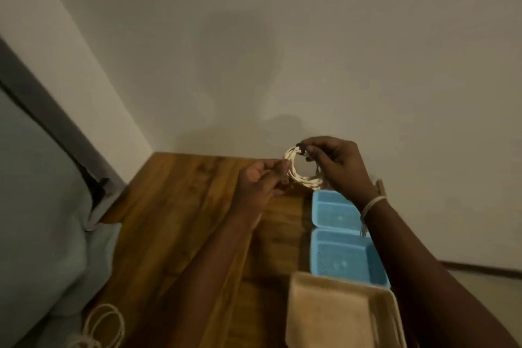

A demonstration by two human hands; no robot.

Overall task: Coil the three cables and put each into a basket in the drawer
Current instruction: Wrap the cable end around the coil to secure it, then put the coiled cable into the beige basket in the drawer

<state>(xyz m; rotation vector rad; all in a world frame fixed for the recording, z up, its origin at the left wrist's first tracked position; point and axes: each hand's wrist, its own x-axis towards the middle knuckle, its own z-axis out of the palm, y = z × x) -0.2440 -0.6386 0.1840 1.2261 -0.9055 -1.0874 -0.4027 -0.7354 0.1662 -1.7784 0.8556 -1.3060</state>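
Left hand [261, 181] fingers pinched on white coiled cable [296, 169], right hand [336, 164] fingers gripping its opposite side, above blue baskets [319, 200]

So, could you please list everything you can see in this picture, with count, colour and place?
coiled cable: one, cream white, held up between both hands above the far end of the wooden top
loose cable: one, cream white, loops at the near left edge of the picture
blue baskets: two, light blue, in a row at the right, both look empty
beige basket: one, beige, nearest the camera, in line with the blue ones
wooden top: one, brown, centre
wall: one, off-white, behind
bedding: pale blue-grey, left
wristband: one, white, on the right wrist
left hand: pinching the coil's left side
right hand: pinching the coil's top
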